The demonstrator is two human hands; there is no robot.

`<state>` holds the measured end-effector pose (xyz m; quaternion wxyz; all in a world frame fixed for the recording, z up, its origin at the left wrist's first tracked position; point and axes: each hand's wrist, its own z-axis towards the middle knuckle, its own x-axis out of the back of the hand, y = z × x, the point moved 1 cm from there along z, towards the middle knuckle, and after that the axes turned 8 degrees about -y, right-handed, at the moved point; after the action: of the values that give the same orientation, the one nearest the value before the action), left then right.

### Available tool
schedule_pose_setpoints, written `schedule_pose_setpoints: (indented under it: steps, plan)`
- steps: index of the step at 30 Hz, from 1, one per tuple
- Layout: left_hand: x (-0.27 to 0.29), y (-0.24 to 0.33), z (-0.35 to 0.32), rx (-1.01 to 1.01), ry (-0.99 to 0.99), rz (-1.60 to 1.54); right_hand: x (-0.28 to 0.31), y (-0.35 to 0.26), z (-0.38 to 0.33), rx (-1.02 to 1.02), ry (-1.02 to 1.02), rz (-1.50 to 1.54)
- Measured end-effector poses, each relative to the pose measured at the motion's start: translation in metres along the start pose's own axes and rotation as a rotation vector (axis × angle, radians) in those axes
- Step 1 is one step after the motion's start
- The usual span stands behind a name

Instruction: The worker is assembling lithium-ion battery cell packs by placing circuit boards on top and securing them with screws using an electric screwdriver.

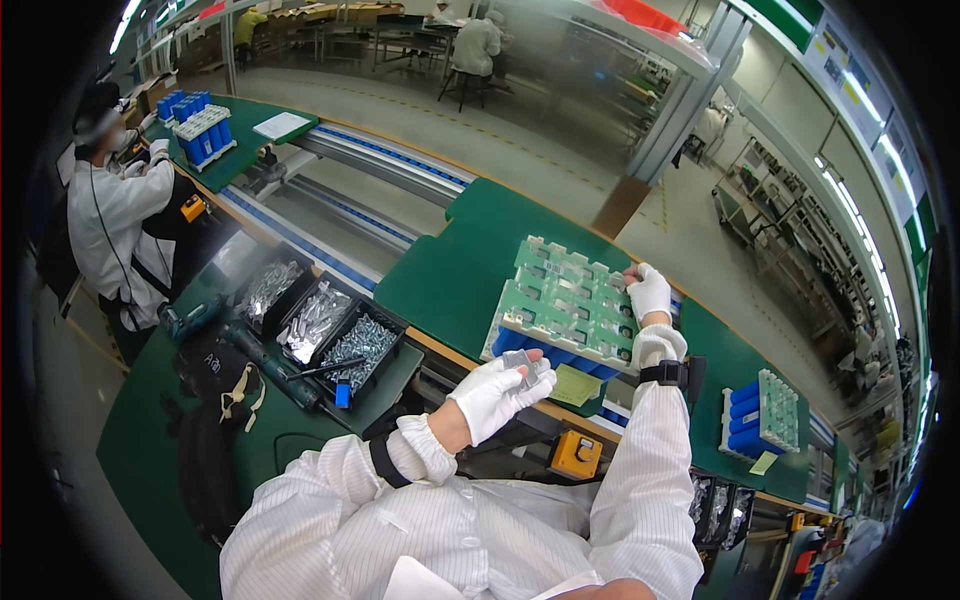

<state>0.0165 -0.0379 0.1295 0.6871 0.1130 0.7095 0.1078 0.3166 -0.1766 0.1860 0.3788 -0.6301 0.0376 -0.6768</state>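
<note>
Leftmost, black bins of screws (358, 343) sit at the desk's (450, 270) near-left edge. My left hand (497, 393) pinches small metal strips (523, 362) by the near edge; my right hand (650, 291) grips the green battery pack's (565, 305) far-right corner.

Green tabletop (440, 270) beside a long conveyor (380, 165), grey floor (430, 100) beyond, metal racks (790, 235) right, perhaps strip lights (128, 18) overhead.

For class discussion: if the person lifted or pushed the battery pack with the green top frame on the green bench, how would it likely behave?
The battery pack is probably heavy for its size, since many blue cells fill it. It looks stiff: the green frame holds them in a flat block. Broad and low, it would likely slide rather than tip; the right hand steadies its far corner.
</note>
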Motion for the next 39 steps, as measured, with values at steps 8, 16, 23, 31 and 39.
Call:
schedule_pose_setpoints:
  steps: [8, 16, 23, 31, 39]
  plan:
    - [0.004, -0.005, 0.006, 0.019, 0.031, 0.029, -0.005, -0.001, -0.005, 0.112, -0.008, -0.198]
    - [-0.002, 0.002, 0.002, 0.021, 0.055, -0.006, 0.009, -0.095, -0.111, 0.412, -0.335, 0.178]
    - [0.008, -0.008, 0.011, -0.019, 0.043, 0.062, 0.001, -0.119, -0.16, 0.342, -0.439, 0.277]
    - [0.024, -0.005, 0.008, 0.216, -0.269, -0.136, 0.008, -0.102, -0.134, 0.489, -0.419, 0.503]
    - [0.012, -0.01, 0.006, 0.058, -0.068, -0.039, 0.012, -0.02, -0.045, -0.119, -0.071, 0.226]
